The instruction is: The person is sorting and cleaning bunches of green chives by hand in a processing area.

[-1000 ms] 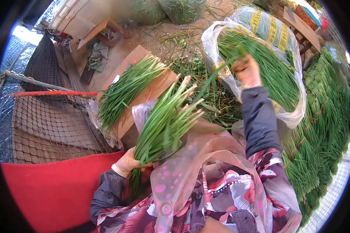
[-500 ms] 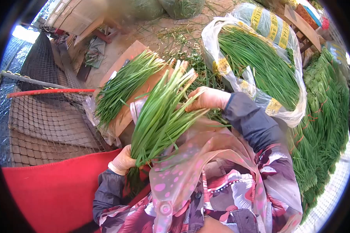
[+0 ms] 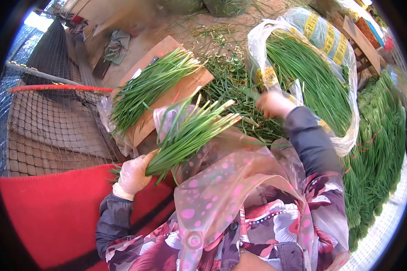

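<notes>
Green bunch (image 3: 192, 138); within the left hand (image 3: 136, 174)

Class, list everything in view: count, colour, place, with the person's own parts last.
Board: one, brown, left of centre
Held bunch: one, green, centre
Other bunch: one, green, on board
Scraps: many, green, beyond held bunch
Open bag: one, clear, upper right
Stalks: many, green, inside open bag
Wrapped bundle: one, yellow-striped, behind open bag
Stacked bunches: many, green, right
Full bags: two, green, top-centre
Cloth: one, red, lower left
Netting: uncountable, dark, left
Poles: two, red/grey, left
Apron: one, pink-spotted, bottom
Left grip: one, pale-gloved, around held bunch
Right grip: one, blurred, right of centre
</notes>
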Demonstrator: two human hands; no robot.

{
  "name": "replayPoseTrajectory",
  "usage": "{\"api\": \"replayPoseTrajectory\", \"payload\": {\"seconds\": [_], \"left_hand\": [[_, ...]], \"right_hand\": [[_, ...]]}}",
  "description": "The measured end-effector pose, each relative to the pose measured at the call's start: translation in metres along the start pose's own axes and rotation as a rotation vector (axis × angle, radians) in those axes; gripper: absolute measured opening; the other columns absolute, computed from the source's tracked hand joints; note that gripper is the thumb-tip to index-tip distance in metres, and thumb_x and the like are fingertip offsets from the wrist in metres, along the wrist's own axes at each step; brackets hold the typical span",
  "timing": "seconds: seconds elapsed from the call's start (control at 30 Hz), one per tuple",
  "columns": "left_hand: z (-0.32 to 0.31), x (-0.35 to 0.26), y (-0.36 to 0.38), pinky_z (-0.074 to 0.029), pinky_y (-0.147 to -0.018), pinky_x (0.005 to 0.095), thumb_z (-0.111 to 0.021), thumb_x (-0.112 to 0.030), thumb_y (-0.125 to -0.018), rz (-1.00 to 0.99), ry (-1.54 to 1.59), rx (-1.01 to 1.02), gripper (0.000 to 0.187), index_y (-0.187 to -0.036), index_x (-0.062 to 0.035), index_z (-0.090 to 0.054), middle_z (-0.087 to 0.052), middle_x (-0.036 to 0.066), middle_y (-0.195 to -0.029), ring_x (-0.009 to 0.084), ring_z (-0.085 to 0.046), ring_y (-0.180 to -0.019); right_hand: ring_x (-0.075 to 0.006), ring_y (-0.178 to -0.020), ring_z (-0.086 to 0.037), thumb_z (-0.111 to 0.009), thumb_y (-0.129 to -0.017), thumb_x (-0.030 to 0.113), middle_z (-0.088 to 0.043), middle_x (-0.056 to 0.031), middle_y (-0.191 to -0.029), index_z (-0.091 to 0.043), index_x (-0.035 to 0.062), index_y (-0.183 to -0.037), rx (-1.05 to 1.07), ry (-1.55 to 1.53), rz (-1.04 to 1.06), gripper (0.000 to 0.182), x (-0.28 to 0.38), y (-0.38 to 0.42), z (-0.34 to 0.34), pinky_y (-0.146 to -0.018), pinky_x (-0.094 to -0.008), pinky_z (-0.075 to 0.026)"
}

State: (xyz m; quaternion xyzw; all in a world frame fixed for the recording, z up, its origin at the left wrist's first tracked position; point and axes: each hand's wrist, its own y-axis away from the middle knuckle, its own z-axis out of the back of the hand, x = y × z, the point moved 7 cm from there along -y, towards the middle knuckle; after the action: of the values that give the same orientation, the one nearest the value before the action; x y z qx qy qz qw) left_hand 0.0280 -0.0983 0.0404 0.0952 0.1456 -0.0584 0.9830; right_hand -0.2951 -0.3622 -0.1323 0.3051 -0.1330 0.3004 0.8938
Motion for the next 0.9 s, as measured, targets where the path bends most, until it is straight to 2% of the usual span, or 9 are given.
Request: {"api": "replayPoseTrajectory", "payload": {"seconds": [0.17,0.23,0.4,0.47,0.5,0.63,0.73,0.8,0.9], "left_hand": [[-0.006,-0.011,0.002,-0.05,-0.061,0.0415,-0.064,-0.003,-0.068,0.009,-0.193,0.088,0.064,-0.13,-0.0145,-0.055,-0.059,0.011,-0.078,0.032,-0.062,-0.069],[-0.006,-0.019,-0.003,-0.049,-0.058,0.041,-0.062,-0.003,-0.069,-0.032,-0.237,0.082,0.064,-0.131,-0.0153,-0.055,-0.055,0.01,-0.074,0.0304,-0.061,-0.065],[-0.015,-0.028,-0.008,-0.046,-0.056,0.0395,-0.062,-0.005,-0.071,-0.104,-0.365,-0.019,0.066,-0.135,-0.0163,-0.053,-0.049,0.007,-0.071,0.0269,-0.057,-0.062],[-0.014,-0.03,-0.005,-0.047,-0.058,0.0384,-0.061,-0.003,-0.07,-0.082,-0.373,-0.035,0.071,-0.138,-0.0169,-0.05,-0.049,0.008,-0.072,0.027,-0.057,-0.064],[-0.019,-0.029,0.0,-0.047,-0.058,0.0384,-0.061,-0.003,-0.07,-0.06,-0.361,-0.026,0.071,-0.138,-0.0169,-0.05,-0.049,0.008,-0.072,0.027,-0.057,-0.064],[-0.027,-0.023,0.001,-0.048,-0.06,0.0373,-0.06,-0.003,-0.071,-0.058,-0.385,-0.053,0.072,-0.14,-0.0183,-0.049,-0.05,0.007,-0.075,0.025,-0.057,-0.066],[-0.028,-0.025,0.007,-0.047,-0.06,0.0366,-0.057,-0.004,-0.073,-0.088,-0.431,-0.075,0.069,-0.14,-0.0192,-0.049,-0.05,0.006,-0.077,0.0231,-0.056,-0.066],[-0.028,-0.024,0.009,-0.047,-0.06,0.0361,-0.056,-0.005,-0.075,-0.095,-0.467,-0.068,0.067,-0.14,-0.0196,-0.049,-0.049,0.005,-0.077,0.022,-0.055,-0.065],[-0.034,-0.029,0.008,-0.046,-0.059,0.0351,-0.054,-0.006,-0.077,-0.126,-0.503,-0.104,0.065,-0.14,-0.0206,-0.049,-0.049,0.005,-0.078,0.0209,-0.055,-0.065]], "right_hand": [[-0.0315,-0.129,-0.048,-0.081,-0.068,0.041,-0.047,-0.0233,-0.141,-0.034,-0.0014,-0.144,-0.252,-0.415,0.198,0.099,0.061,0.025,0.037,-0.108,-0.0344,-0.037],[-0.0255,-0.139,-0.034,-0.086,-0.063,0.018,-0.04,-0.018,-0.148,-0.029,0.0002,-0.148,-0.362,-0.496,0.505,0.105,0.125,0.047,0.069,-0.113,-0.0333,-0.028],[-0.0305,-0.128,-0.048,-0.079,-0.07,0.024,-0.054,-0.0212,-0.132,-0.052,0.0082,-0.133,-0.375,-0.038,0.882,0.07,0.209,0.05,0.013,-0.11,-0.0422,-0.034],[-0.0286,-0.12,-0.056,-0.069,-0.082,0.011,-0.065,-0.0136,-0.119,-0.059,0.0019,-0.121,-0.199,-0.334,0.841,0.042,0.199,0.041,-0.002,-0.106,-0.0422,-0.038],[-0.0195,-0.106,-0.064,-0.058,-0.091,0.004,-0.07,-0.0091,-0.107,-0.062,0.0004,-0.113,-0.175,-1.121,0.621,0.023,0.172,0.034,-0.004,-0.095,-0.0328,-0.047],[-0.0129,-0.085,-0.066,-0.049,-0.097,0.007,-0.07,-0.0058,-0.105,-0.058,0.0006,-0.117,-0.251,-1.382,0.095,0.023,0.098,0.024,0.003,-0.073,-0.0278,-0.053],[-0.0203,-0.082,-0.068,-0.055,-0.095,0.015,-0.071,-0.0099,-0.101,-0.056,0.0016,-0.124,-0.176,-0.936,-0.178,0.032,0.034,0.023,0.001,-0.069,-0.034,-0.054],[-0.0286,-0.084,-0.068,-0.063,-0.089,0.02,-0.07,-0.0149,-0.102,-0.053,0.0066,-0.131,-0.026,0.31,-0.051,0.046,0.033,0.027,-0.009,-0.072,-0.039,-0.054],[-0.0297,-0.089,-0.068,-0.073,-0.077,0.035,-0.07,-0.0139,-0.098,-0.058,0.0198,-0.131,-0.408,-0.058,0.4,0.058,0.108,0.044,0.031,-0.078,-0.0399,-0.054]]}}
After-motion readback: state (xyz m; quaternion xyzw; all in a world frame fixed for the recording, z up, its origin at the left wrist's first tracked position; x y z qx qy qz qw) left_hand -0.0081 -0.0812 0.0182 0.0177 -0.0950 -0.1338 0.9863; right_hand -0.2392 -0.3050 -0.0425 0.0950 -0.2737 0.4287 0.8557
